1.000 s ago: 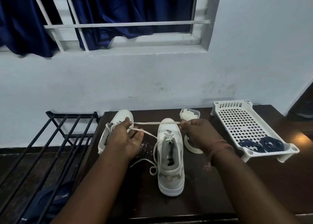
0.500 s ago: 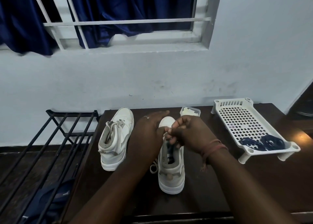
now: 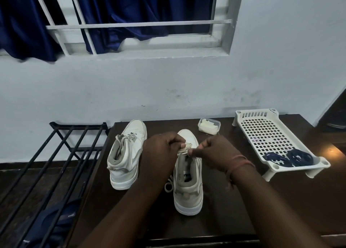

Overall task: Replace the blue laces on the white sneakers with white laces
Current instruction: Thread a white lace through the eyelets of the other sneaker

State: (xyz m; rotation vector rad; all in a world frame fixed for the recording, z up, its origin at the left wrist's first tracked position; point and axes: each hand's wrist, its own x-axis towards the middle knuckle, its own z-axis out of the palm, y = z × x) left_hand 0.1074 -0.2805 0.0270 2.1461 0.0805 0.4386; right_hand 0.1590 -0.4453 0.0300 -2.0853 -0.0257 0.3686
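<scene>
1. Both hands, spread wide a second ago with the white lace (image 3: 185,148) stretched taut between them, have closed in over the right sneaker (image 3: 188,174) and now work at its upper eyelets.
2. The left hand (image 3: 162,150) pinches the lace with curled fingers; the right hand (image 3: 213,150) pinches the same bunch from the other side, thumb and forefinger clamped on it.
3. A slack loop of lace (image 3: 168,185) hangs beside the shoe's left flank, resting on the dark table (image 3: 280,201).
4. The left sneaker (image 3: 127,154) stands just beside, already carrying a pale lace (its knot cannot be made out).
5. The blue laces (image 3: 288,158) lie coiled in the white perforated tray (image 3: 265,131), well apart, so the job appears near its end: tightening or tying the second shoe.
</scene>
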